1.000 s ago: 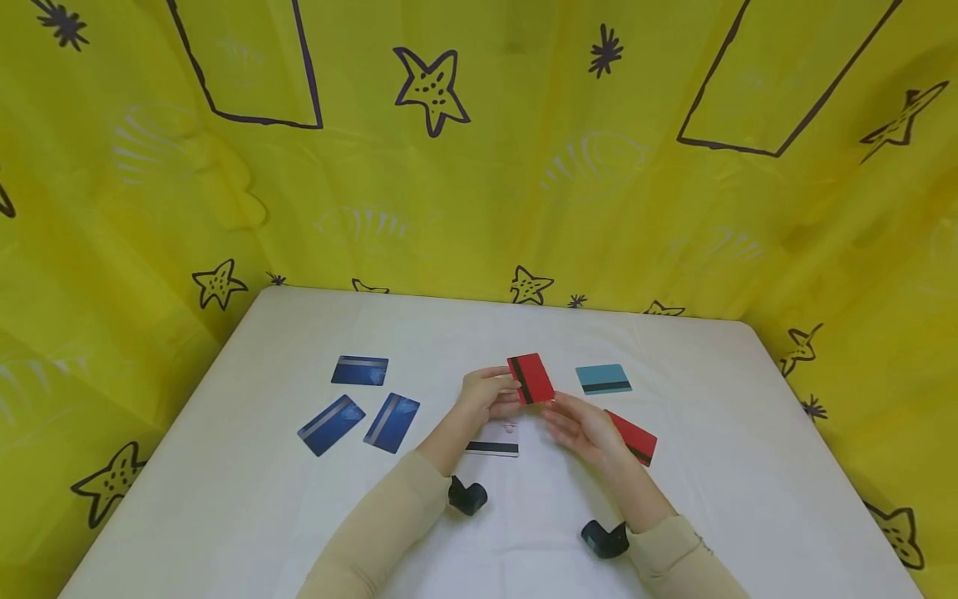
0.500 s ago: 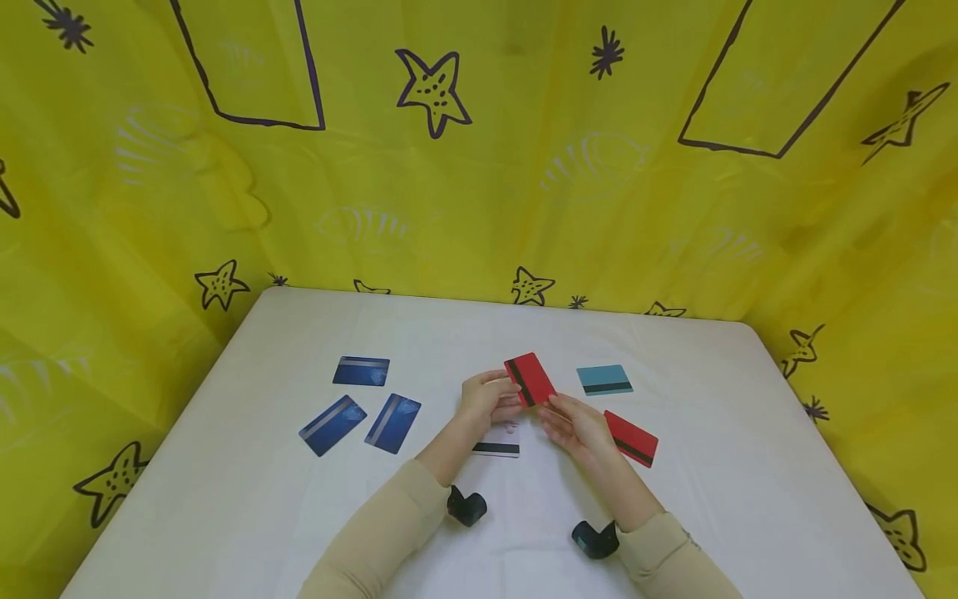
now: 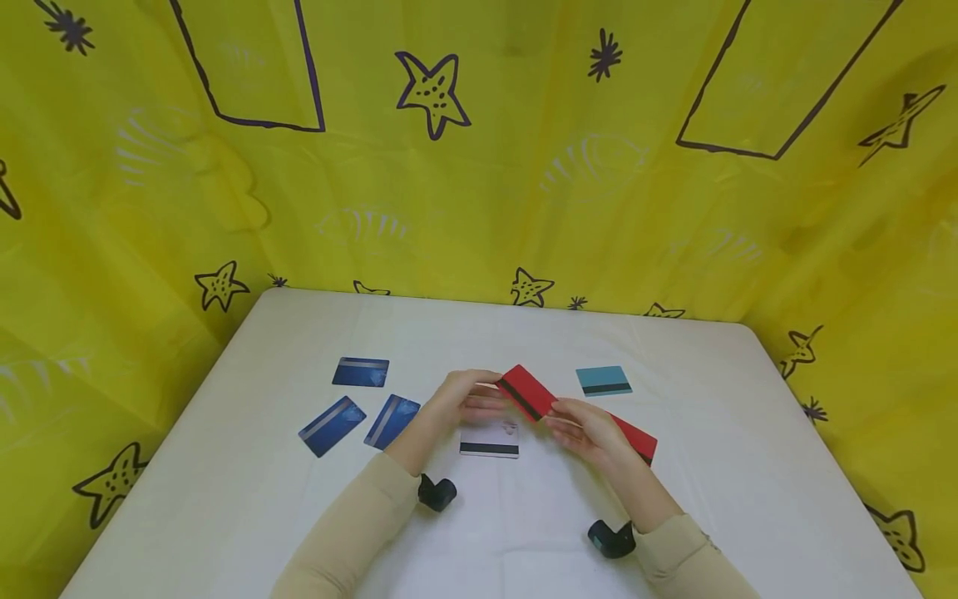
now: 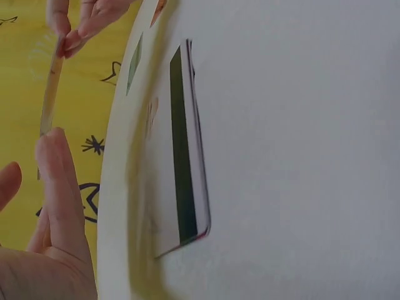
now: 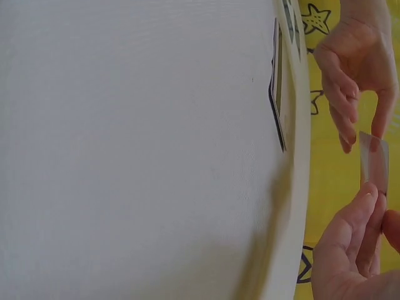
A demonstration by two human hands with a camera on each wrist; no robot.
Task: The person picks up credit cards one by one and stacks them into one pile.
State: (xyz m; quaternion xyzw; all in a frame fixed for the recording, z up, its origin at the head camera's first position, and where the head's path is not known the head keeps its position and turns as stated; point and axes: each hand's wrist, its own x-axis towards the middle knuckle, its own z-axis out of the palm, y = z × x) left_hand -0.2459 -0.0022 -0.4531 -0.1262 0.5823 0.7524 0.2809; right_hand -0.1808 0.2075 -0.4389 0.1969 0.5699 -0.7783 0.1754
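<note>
A red magnetic-stripe card (image 3: 530, 388) is up in the air over the middle of the table, tilted. My right hand (image 3: 591, 430) pinches its lower right end between thumb and fingers. At the opposite end, my left hand (image 3: 466, 395) has its fingertips right at the corner. In the left wrist view the left thumb (image 4: 7, 181) stands apart from the fingers. Below the hands lies a white card (image 3: 489, 439) with a dark stripe. A second red card (image 3: 634, 434) is partly hidden behind the right hand.
Three blue cards (image 3: 361, 372) lie at the left on the white table (image 3: 247, 499), one partly covered by the left forearm. A teal card (image 3: 603, 381) lies to the right. Yellow patterned curtain (image 3: 494, 208) surrounds the table's back and sides.
My left hand has shifted left and its grip on the card has loosened. The raised card has turned anticlockwise and dipped slightly. More of the white card shows.
</note>
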